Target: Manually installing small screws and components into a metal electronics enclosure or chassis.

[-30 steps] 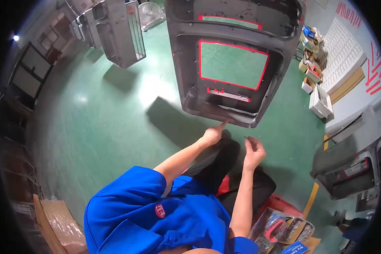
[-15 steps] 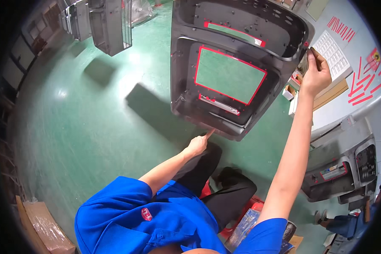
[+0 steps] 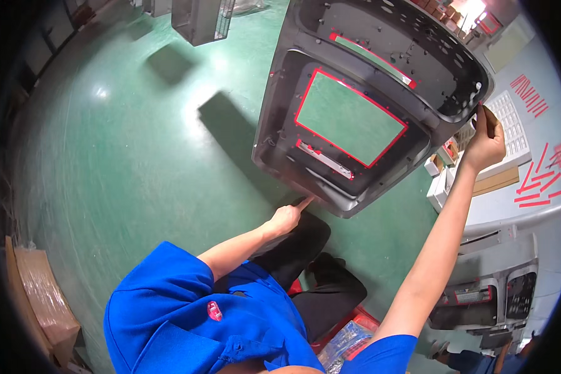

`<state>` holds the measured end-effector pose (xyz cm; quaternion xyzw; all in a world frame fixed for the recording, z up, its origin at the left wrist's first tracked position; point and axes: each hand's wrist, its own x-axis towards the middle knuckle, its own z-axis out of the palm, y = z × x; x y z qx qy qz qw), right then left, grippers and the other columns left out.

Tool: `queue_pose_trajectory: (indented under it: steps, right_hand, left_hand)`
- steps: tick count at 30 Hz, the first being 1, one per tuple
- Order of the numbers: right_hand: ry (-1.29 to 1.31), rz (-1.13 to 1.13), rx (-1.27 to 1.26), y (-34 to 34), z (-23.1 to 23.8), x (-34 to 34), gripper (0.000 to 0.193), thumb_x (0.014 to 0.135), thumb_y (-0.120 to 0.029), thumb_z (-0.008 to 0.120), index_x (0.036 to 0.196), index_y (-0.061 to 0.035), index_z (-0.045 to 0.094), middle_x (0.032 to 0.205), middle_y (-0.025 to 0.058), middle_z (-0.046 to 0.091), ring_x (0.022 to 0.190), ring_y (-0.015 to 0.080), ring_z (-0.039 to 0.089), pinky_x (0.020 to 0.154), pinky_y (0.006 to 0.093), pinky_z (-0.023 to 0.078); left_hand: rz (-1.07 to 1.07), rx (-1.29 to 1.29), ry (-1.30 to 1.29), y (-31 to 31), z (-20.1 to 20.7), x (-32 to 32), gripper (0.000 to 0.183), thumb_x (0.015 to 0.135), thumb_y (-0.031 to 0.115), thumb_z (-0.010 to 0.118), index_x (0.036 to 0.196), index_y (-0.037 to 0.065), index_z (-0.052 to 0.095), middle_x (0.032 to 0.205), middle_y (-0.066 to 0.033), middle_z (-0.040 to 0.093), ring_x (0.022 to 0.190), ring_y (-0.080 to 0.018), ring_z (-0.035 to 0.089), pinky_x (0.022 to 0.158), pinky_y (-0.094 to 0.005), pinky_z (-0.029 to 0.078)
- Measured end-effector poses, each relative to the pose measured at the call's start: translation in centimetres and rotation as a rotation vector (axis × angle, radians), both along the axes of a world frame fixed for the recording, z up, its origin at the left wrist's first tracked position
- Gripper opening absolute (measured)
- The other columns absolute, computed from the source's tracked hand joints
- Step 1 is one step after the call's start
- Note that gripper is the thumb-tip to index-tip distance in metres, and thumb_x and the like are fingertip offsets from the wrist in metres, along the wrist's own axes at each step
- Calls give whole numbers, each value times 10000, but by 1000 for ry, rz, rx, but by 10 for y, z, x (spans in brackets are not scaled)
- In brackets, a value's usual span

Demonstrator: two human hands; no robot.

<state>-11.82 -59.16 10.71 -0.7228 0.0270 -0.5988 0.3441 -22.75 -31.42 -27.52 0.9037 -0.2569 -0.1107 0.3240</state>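
A large dark grey moulded panel (image 3: pixel 280 81) hangs tilted in front of me. It has a big four-sided opening edged in red and a narrow slot above it, also partly red-edged. Below the opening sits a pale metal strip (image 3: pixel 326 161) with red bits along it. My left hand (image 3: pixel 285 218) is at the panel's lower edge, index finger stretched against it and the other fingers curled; its grip is partly hidden behind the edge. At the right edge, my right hand (image 3: pixel 485 140) pinches the panel's rim between thumb and fingers.
To the right, a white table (image 3: pixel 511 209) carries red strips (image 3: pixel 536 187), a printed sheet (image 3: pixel 518 140) and small boxes (image 3: pixel 439 165). Similar panels (image 3: pixel 489 296) stand lower right, near another person's blue-clad body (image 3: pixel 477 361). A grey housing (image 3: pixel 196 25) is at the far left; wrapped cardboard (image 3: pixel 43 280) lies near left.
In the picture, the panel and my right hand have shifted right and slightly down, with the panel a little more tilted. My left hand stays at the lower edge. The surroundings shift too.
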Motion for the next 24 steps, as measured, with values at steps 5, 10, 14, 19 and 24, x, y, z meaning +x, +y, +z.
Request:
queue_pose_trajectory:
  steps: [5, 10, 14, 19, 24]
  right_hand:
    - [103, -40, -272, -20, -4, 6, 131, 817, -104, 662, 928, -48, 705, 768, 25, 684, 666, 68, 611, 610, 205, 484]
    - [126, 128, -128, -51, -17, 9, 161, 849, -136, 633, 941, -15, 687, 815, 57, 687, 697, 85, 623, 601, 221, 536]
    - [128, 143, -162, -80, -28, 17, 139, 830, -85, 634, 932, 2, 674, 810, 72, 682, 685, 96, 626, 592, 222, 532]
    - [110, 136, -246, -94, -30, 25, 108, 786, -44, 642, 877, 5, 676, 738, 67, 674, 628, 111, 625, 571, 230, 513]
    - [62, 411, -47, -107, -39, 40, 153, 796, 48, 581, 937, 83, 631, 880, 148, 667, 756, 188, 660, 610, 279, 579]
  left_hand:
    - [15, 106, -259, -14, -24, -8, 846, 721, 55, 535, 1455, 83, 116, 491, -79, 478, 397, -194, 462, 375, -344, 376]
    - [66, 579, -481, -36, -22, -23, 762, 775, 103, 481, 1465, 144, 160, 470, 27, 355, 383, -95, 323, 367, -303, 269]
    - [155, 100, -75, -52, -23, -15, 759, 781, 45, 431, 1462, 239, 160, 533, -82, 461, 466, -200, 481, 448, -384, 375]
    - [197, -88, -15, -66, -32, -21, 777, 774, -32, 413, 1443, 286, 178, 630, -210, 549, 588, -361, 590, 563, -467, 435]
    - [169, 22, 69, -78, -19, -26, 759, 772, -23, 436, 1442, 212, 170, 634, -184, 574, 598, -349, 592, 588, -442, 452]
